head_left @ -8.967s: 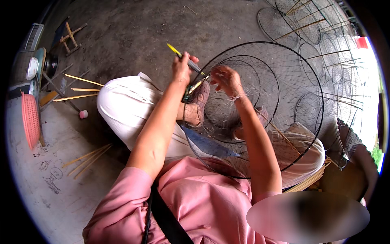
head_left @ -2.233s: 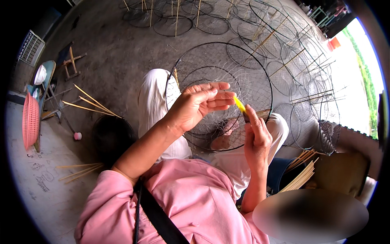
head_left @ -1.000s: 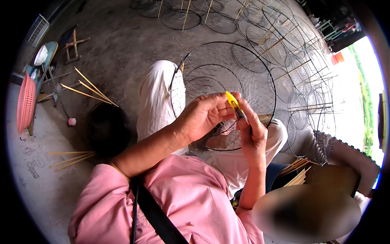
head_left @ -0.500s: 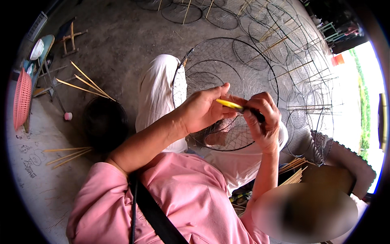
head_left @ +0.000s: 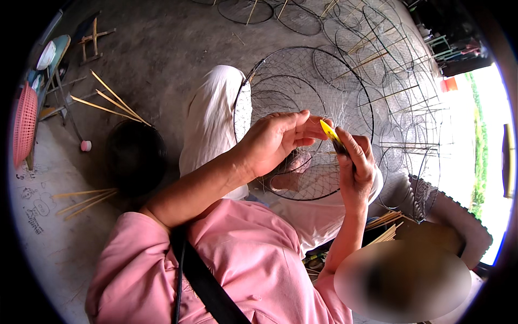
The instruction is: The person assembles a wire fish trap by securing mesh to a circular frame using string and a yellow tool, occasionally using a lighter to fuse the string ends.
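A yellow-tipped netting needle (head_left: pixel 329 134) with a dark body is gripped in my right hand (head_left: pixel 357 164), between thumb and fingers. Its pointed tip slants up toward my left hand (head_left: pixel 283 134), whose fingers are stretched out, apart from the thumb, close to the tip. I cannot make out whether a thin thread runs through them. Under both hands, a net cage (head_left: pixel 303 47) with a round black hoop rests at my knees; its fine mesh and smaller inner rings show through the hoop. Pale loose strands (head_left: pixel 340 110) stand up by the needle.
More hooped net cages (head_left: pixel 372 70) with thin sticks spread over the floor ahead and right. To my left are a black bucket (head_left: pixel 135 156), bamboo sticks (head_left: pixel 110 105), a pink basket (head_left: pixel 25 124) and a small wooden stool (head_left: pixel 93 40). More sticks (head_left: pixel 386 227) lie at lower right.
My right hand has turned the netting needle from nearly level to steeply upright, tip up. The left hand's fingers have shifted slightly right, toward the tip.
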Tool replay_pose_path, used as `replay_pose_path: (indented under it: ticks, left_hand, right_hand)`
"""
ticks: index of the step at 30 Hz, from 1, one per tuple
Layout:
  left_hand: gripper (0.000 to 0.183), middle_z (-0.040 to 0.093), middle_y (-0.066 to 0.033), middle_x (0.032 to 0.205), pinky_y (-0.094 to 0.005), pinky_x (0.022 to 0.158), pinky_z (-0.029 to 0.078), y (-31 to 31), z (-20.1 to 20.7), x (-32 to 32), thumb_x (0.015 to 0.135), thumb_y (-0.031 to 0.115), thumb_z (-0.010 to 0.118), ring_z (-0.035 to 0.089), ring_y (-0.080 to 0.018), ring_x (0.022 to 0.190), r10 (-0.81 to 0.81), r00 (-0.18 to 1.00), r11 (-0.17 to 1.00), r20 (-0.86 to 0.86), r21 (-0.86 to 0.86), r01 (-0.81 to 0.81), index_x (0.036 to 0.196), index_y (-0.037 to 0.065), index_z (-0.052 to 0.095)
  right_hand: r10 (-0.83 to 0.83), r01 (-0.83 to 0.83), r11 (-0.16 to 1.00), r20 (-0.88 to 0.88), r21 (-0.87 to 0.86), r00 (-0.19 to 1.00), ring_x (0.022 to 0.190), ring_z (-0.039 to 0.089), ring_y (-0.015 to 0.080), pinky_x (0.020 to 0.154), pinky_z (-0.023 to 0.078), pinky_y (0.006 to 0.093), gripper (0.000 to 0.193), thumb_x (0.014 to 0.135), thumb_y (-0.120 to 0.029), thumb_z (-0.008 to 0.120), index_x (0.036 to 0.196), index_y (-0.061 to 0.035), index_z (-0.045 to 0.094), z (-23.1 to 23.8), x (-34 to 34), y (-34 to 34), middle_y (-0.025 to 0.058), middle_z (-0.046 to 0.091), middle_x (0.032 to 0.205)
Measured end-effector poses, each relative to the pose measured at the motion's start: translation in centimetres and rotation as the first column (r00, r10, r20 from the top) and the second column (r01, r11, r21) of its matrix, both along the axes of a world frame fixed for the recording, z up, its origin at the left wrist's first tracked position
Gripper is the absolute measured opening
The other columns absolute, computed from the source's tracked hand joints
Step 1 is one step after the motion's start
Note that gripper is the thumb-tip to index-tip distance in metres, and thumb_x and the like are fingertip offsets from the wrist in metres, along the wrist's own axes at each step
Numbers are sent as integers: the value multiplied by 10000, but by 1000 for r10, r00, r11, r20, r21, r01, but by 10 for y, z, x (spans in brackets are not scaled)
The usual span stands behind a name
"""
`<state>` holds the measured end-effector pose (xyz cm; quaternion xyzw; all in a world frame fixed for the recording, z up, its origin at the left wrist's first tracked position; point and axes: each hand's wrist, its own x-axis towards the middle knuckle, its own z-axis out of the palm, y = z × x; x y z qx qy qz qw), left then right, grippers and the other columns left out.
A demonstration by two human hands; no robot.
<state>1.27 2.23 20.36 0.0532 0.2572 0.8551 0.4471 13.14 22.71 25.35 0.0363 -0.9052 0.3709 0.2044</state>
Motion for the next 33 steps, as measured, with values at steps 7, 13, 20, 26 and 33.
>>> replay_pose_path:
  ticks: [7, 13, 20, 26, 33]
  left_hand:
    - [550, 740, -152, 1469, -417, 1196, 478, -3, 6, 10, 1194, 420, 498, 673, -243, 1382, -38, 999, 999, -13, 27, 39, 1428, -32, 707]
    - [592, 726, -161, 1494, -414, 1205, 462, 3, 11, 19, 1189, 443, 491, 658, -257, 1401, -71, 997, 997, -4, 4, 71, 1461, -44, 690]
    - [636, 709, -179, 1512, -409, 1218, 438, 19, 12, 31, 1193, 453, 461, 641, -254, 1415, -133, 988, 983, -79, -136, 122, 1486, -74, 662]
    - [599, 730, -182, 1455, -460, 1220, 458, 32, -1, 35, 1192, 434, 501, 675, -258, 1346, -213, 973, 977, 89, 3, 213, 1434, -84, 678]
    - [424, 720, -57, 1231, -362, 1051, 532, 69, -33, 54, 1113, 380, 706, 686, -159, 1164, -106, 991, 993, -79, 45, 109, 1371, 45, 675]
  right_hand:
    - [-34, 38, 977, -20, 210, 999, 816, 680, 197, 707, 552, 336, 533, 924, -16, 819, 1422, -205, 803, 1, 17, 14, 82, 672, 1061]
    - [-45, 42, 878, -5, 477, 999, 721, 651, 206, 606, 515, 365, 550, 923, -118, 849, 1422, -343, 794, 12, 30, 33, 21, 643, 1008]
    - [16, -42, 859, 55, 509, 998, 757, 676, 228, 613, 535, 383, 475, 924, -136, 855, 1365, -305, 809, 12, 36, 46, 21, 650, 968]
    - [178, -177, 966, 14, 191, 984, 866, 753, 273, 698, 602, 385, 402, 853, -135, 918, 1241, -111, 816, 1, 31, 43, 77, 737, 1002]
    - [-132, 145, 988, -181, 61, 975, 982, 699, 243, 809, 555, 364, 340, 895, -56, 864, 1209, 4, 751, 2, -6, -25, 152, 691, 1135]
